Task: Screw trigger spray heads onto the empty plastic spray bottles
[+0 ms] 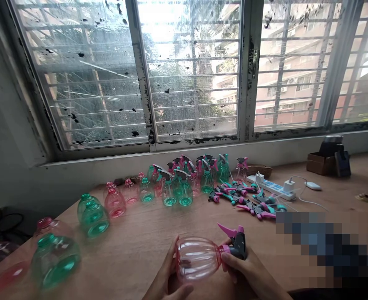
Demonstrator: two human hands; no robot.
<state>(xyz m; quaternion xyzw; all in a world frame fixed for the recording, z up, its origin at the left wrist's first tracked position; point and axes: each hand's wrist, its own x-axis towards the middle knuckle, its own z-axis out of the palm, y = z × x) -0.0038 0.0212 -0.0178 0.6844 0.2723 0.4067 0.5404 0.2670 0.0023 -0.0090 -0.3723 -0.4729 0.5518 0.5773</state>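
A clear pink spray bottle (198, 258) lies on its side between my hands, its base to the left and its neck to the right. My left hand (171, 277) cups the base end, fingers behind and thumb in front. At the neck, my right hand (242, 264) grips the pink collar of the black-and-pink spray head (238, 243). The head sits at the bottle's mouth with its pink trigger pointing up and left. Whether it is fully threaded on I cannot tell.
Headless green bottles (56, 258) and pink bottles (115, 203) line the table's left side. Bottles with heads (184, 187) stand by the window wall. Loose spray heads (255, 206) lie in a pile before a white power strip (274, 187). A pixelated patch covers the right.
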